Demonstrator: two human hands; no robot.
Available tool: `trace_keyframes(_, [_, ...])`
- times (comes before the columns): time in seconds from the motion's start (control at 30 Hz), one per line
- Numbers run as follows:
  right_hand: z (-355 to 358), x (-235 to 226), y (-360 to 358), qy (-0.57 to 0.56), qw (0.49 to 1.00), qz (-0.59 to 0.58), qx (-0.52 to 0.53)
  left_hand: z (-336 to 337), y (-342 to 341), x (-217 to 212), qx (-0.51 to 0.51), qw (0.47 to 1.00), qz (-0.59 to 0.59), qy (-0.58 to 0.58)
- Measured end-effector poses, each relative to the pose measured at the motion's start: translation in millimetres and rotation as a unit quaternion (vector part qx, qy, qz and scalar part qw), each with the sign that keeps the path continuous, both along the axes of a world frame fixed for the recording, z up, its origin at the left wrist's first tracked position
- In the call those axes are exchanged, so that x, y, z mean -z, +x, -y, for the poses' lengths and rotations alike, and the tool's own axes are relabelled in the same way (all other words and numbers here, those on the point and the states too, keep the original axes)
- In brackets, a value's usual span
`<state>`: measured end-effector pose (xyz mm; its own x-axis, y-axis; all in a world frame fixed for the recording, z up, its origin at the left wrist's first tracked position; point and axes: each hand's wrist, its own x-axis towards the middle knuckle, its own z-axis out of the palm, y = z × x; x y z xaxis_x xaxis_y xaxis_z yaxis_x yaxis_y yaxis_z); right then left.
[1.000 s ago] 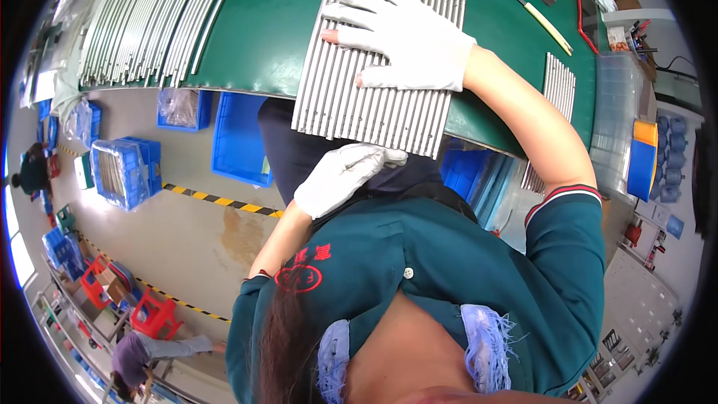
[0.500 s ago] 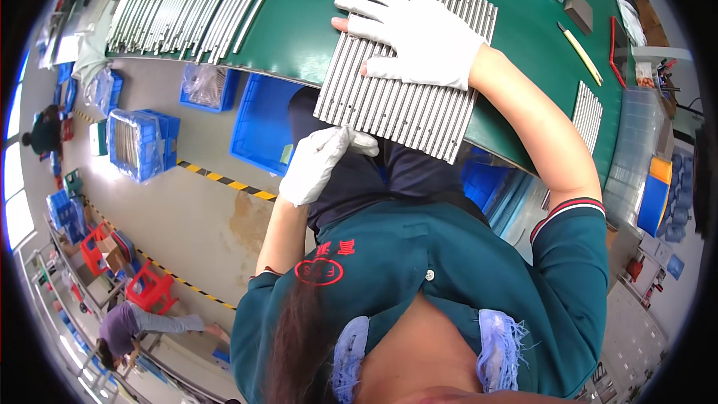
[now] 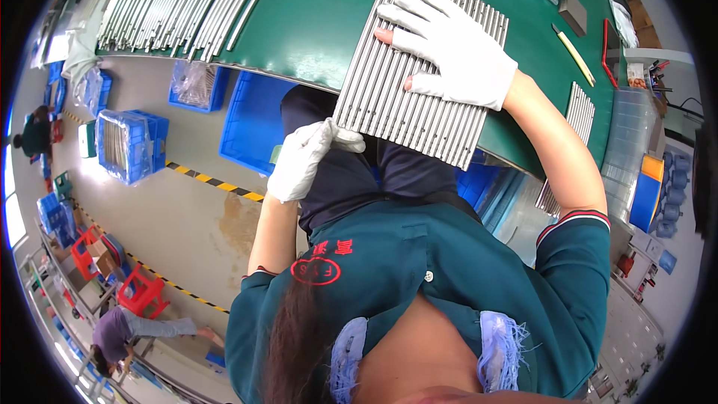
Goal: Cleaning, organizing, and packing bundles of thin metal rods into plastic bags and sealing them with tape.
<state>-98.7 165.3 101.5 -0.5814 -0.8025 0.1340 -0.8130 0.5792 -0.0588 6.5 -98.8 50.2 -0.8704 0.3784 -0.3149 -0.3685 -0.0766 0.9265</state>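
Observation:
A row of thin metal rods [image 3: 396,97] lies side by side on the green table, their near ends jutting past its front edge over my lap. Small dark holes show near those ends. My right hand [image 3: 456,52], in a white glove with bare fingertips showing, rests flat across the rods with its fingers spread. Just off the row's near left corner is my left hand [image 3: 303,158], also gloved. Its fingers are pressed together beside the rod ends, and what they may pinch is hidden.
More metal rods [image 3: 176,4] lie at the table's far left. A cutter knife [image 3: 574,56], a grey block [image 3: 574,15] and a short row of rods [image 3: 580,116] are at the right. Blue bins [image 3: 250,116] stand below the table's edge. Another person [image 3: 123,333] bends at the lower left.
The row of rods has shifted to the right along the table, with my right hand still flat on it. My left hand stays near the corner, fingers closed as before.

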Motion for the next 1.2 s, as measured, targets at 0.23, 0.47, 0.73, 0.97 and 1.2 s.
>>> trace_keyframes(0.23, [13.4,1.5,-6.0,-0.020,1.000,-0.016,0.001,0.3,2.2,5.1,-0.050,0.997,0.014,0.049])
trace_keyframes(0.47, [27.2,6.1,-13.7,-0.028,0.999,-0.029,-0.001,15.2,7.1,5.8,-0.087,0.995,0.028,0.025])
trace_keyframes(0.73, [9.5,1.5,-4.7,-0.009,1.000,-0.009,0.005,16.6,-4.4,-8.0,-0.135,0.982,-0.109,-0.074])
trace_keyframes(0.97, [-18.0,-8.5,8.7,-0.027,0.999,0.017,0.014,-8.6,-64.9,-50.1,-0.056,0.758,-0.549,-0.347])
trace_keyframes(1.2, [-137.9,-24.6,16.6,-0.094,0.930,-0.021,0.354,-31.0,-91.0,-30.9,0.035,0.708,-0.590,-0.386])
